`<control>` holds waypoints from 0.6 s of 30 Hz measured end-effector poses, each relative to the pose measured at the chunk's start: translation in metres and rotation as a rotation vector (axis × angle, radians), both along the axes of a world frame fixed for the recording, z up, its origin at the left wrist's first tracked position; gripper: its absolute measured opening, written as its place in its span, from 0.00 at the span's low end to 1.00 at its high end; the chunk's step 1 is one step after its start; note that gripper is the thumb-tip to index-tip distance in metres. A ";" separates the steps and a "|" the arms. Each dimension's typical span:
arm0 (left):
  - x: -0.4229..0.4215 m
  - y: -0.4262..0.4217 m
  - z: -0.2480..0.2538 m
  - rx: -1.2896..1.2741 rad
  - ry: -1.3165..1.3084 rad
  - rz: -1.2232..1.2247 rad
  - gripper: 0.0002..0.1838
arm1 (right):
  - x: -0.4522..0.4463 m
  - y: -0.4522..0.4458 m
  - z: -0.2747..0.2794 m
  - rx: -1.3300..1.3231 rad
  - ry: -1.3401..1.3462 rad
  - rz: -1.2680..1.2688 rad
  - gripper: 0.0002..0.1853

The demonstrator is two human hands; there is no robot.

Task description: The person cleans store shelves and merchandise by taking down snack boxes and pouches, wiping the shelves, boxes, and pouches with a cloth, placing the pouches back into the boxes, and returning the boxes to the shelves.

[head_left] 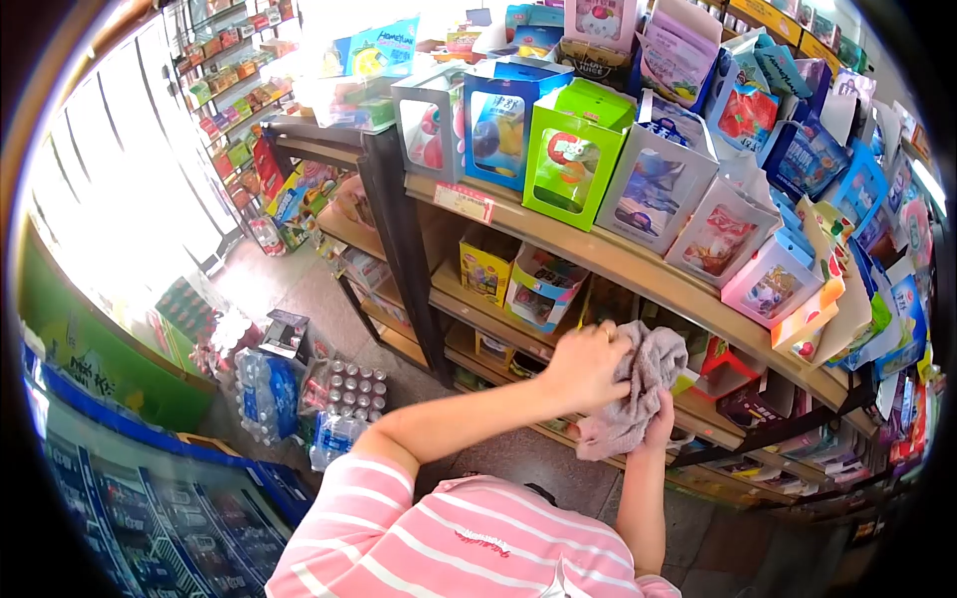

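Note:
A crumpled grey-pink cloth [638, 384] is held between both hands in front of the shelves. My left hand [588, 369] grips its upper left side with bent fingers. On the cloth's lower right side, my right hand [659, 424] is closed round the edge, its fingers partly hidden by the fabric. Just beyond the hands runs the wooden shelf edge [598, 244], with a green box [566, 164] and a grey-white box [653, 189] of packets standing on it. A yellow box [485, 267] sits on the shelf below.
Bottle packs [267, 397] and a pack of cans [349, 389] stand on the floor at the left. A blue-edged glass cooler [150, 508] fills the lower left. A dark shelf post [399, 229] rises left of the hands. More packets crowd the right.

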State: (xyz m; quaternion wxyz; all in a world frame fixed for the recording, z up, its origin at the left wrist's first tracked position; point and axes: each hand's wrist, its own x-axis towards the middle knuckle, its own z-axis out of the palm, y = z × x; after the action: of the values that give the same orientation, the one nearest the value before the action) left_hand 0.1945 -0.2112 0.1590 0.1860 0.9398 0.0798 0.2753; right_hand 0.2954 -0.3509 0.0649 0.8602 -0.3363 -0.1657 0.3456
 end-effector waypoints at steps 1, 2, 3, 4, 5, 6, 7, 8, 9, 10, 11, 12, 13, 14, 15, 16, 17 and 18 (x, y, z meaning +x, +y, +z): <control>-0.003 0.014 0.009 0.054 -0.099 -0.044 0.24 | 0.001 0.003 0.006 0.023 0.035 0.020 0.27; -0.007 0.029 0.025 0.000 -0.216 -0.138 0.23 | 0.002 0.004 0.011 0.050 0.068 0.039 0.27; -0.011 0.046 0.041 0.011 -0.294 -0.197 0.20 | 0.004 0.001 0.016 0.051 0.141 0.052 0.30; -0.022 0.062 0.067 0.067 -0.357 -0.173 0.18 | 0.007 -0.001 0.018 0.052 0.139 0.045 0.30; -0.029 0.081 0.086 0.129 -0.420 -0.120 0.17 | 0.009 -0.004 0.020 0.042 0.136 0.010 0.31; -0.036 0.104 0.106 0.213 -0.493 -0.038 0.16 | 0.008 -0.005 0.021 0.031 0.135 -0.025 0.32; -0.042 0.125 0.128 0.256 -0.556 0.028 0.14 | 0.007 -0.005 0.028 0.047 0.054 -0.061 0.33; -0.047 0.147 0.148 0.290 -0.594 0.130 0.14 | 0.004 -0.003 0.039 0.047 0.057 -0.069 0.33; -0.051 0.170 0.167 0.276 -0.585 0.161 0.12 | -0.001 0.001 0.053 0.043 -0.072 -0.121 0.34; -0.050 0.191 0.178 0.330 -0.619 0.226 0.12 | -0.005 0.003 0.066 0.039 -0.199 -0.173 0.34; -0.051 0.210 0.187 0.433 -0.569 0.232 0.12 | -0.009 0.004 0.078 0.062 -0.181 -0.179 0.36; -0.047 0.215 0.188 0.434 -0.564 0.220 0.12 | -0.006 0.005 0.084 0.023 -0.232 -0.191 0.35; -0.042 0.219 0.188 0.552 -0.517 0.135 0.11 | -0.007 0.010 0.095 -0.061 -0.301 -0.221 0.32; -0.039 0.221 0.187 0.667 -0.472 0.047 0.11 | -0.009 0.016 0.109 -0.149 -0.371 -0.251 0.30; -0.035 0.217 0.185 0.738 -0.475 0.008 0.15 | -0.013 0.027 0.126 -0.198 -0.496 -0.273 0.25; -0.032 0.216 0.182 0.734 -0.481 -0.004 0.15 | -0.014 0.037 0.142 -0.290 -0.597 -0.282 0.24; -0.029 0.217 0.180 0.723 -0.509 0.061 0.19 | -0.017 0.049 0.163 -0.283 -0.725 -0.246 0.23; -0.026 0.218 0.176 0.710 -0.535 0.126 0.22 | -0.024 0.063 0.187 -0.245 -0.866 -0.263 0.21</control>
State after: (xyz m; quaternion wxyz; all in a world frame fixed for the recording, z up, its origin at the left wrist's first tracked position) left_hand 0.1683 0.0065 0.3347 -0.1512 0.8344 -0.0137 0.5299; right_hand 0.2714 -0.2880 0.2523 0.7024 -0.5668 -0.4234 0.0785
